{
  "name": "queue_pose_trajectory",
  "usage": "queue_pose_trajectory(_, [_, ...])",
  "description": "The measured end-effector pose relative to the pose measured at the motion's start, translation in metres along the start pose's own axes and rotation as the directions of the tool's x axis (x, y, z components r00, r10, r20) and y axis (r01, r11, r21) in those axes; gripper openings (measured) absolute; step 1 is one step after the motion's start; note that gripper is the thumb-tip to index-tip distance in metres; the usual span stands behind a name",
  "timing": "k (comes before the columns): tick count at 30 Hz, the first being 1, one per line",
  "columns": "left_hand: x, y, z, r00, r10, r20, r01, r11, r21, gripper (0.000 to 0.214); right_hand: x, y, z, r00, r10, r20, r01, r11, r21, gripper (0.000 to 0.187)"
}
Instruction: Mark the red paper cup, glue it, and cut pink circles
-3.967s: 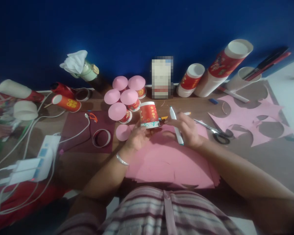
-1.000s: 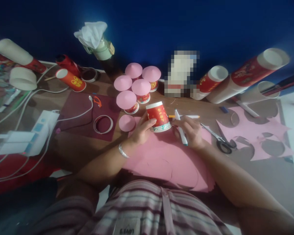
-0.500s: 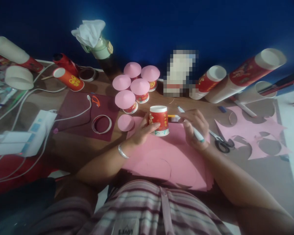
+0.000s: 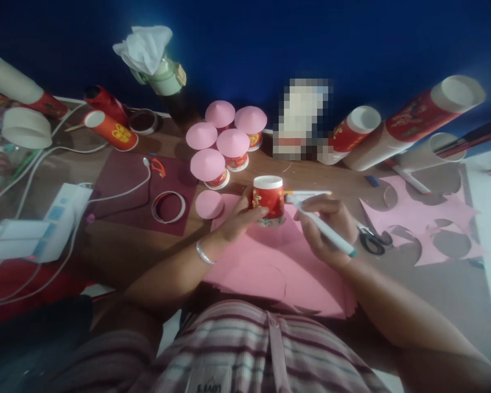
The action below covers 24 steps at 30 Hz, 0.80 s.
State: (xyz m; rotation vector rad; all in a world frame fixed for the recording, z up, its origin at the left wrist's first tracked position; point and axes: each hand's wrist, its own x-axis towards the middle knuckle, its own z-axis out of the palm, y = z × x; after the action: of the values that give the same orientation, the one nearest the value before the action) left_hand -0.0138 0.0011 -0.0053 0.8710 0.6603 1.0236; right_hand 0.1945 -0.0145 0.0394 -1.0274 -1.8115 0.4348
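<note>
My left hand [image 4: 233,224] grips an upturned red paper cup [image 4: 268,197] that stands on a pink paper sheet [image 4: 270,262]. My right hand [image 4: 327,226] is closed round a white marker [image 4: 321,229], whose tip points at the cup's right side. A loose pink paper disc [image 4: 209,204] lies just left of my left hand. Behind the cup stand several upturned red cups capped with pink paper cones [image 4: 225,139].
Scissors [image 4: 370,243] and a cut-out pink sheet [image 4: 425,218] lie to the right. Stacks of cups [image 4: 413,120] lie on their sides at the back right. A tape ring [image 4: 168,206], cables and a power strip [image 4: 41,229] lie on the left. An orange pen [image 4: 309,192] lies behind the cup.
The cup went from tilted to upright on the pink sheet. My right hand turned the marker so that its tip now points at the cup.
</note>
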Motion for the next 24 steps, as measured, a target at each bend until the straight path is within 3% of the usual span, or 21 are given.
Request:
queue_pose_trajectory(6, [-0.001,-0.007,-0.005,0.999,-0.004,-0.041,0.006,0.998,0.055,0.049,0.001,-0.011,0.003,0.959,-0.277,0.062,0.278,0.961,-0.001,0.017])
queue_pose_trajectory(10, [-0.001,-0.008,-0.005,0.999,-0.021,-0.048,0.025,0.996,0.087,0.046,0.006,-0.008,0.004,0.939,-0.343,0.016,0.343,0.939,-0.002,0.017])
queue_pose_trajectory(14, [0.0,-0.004,-0.001,0.998,-0.042,-0.053,0.045,0.997,0.06,0.048,0.01,-0.011,-0.002,0.948,-0.318,0.017,0.318,0.948,-0.019,0.016])
queue_pose_trajectory(20, [-0.001,-0.001,0.002,0.998,-0.057,-0.011,0.058,0.996,0.062,0.055,0.009,-0.014,-0.008,0.986,-0.158,0.056,0.162,0.984,-0.077,0.008])
queue_pose_trajectory(24, [-0.001,0.002,0.005,0.997,-0.083,-0.01,0.083,0.994,0.076,0.057,0.007,-0.011,-0.006,0.987,-0.15,0.06,0.154,0.986,-0.06,0.007])
